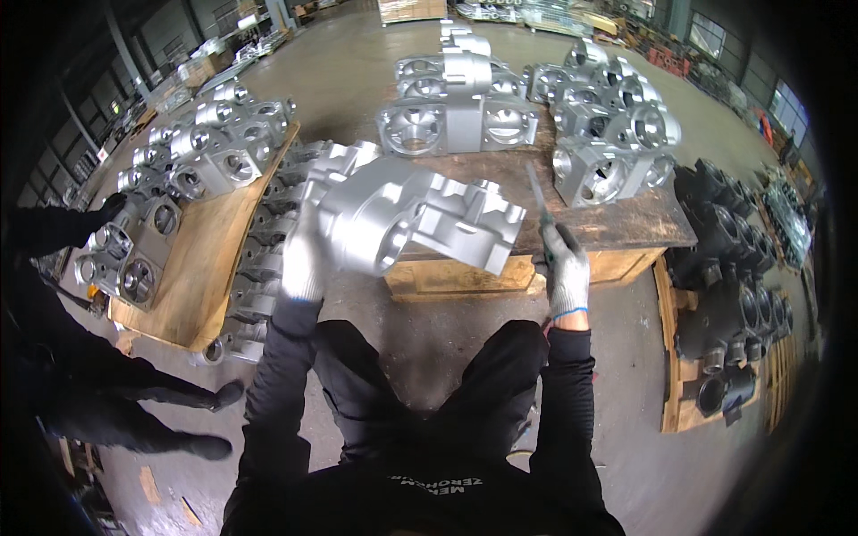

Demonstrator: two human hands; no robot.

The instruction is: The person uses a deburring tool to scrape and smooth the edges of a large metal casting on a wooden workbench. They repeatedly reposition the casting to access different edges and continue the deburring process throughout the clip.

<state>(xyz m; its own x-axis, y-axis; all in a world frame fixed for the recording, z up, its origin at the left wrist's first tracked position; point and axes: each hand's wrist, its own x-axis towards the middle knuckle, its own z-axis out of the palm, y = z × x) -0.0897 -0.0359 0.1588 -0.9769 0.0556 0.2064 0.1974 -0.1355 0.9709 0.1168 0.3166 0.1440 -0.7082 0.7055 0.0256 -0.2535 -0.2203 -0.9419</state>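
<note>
My left hand, in a white knit glove, grips the left end of a large silver metal casting. The casting has a round bored body and a blocky arm that points right; it is tilted over the near edge of the wooden workbench. Its underside is hidden, as are most of my left fingers. My right hand, gloved in white with dark fingers, is closed around the handle of a slim, tapered file. The file points up and away from me, apart from the casting.
Similar silver castings stand on the bench's far side and right side. More rest on a wooden board at left, beside a person in dark clothes. Black castings fill a pallet at right.
</note>
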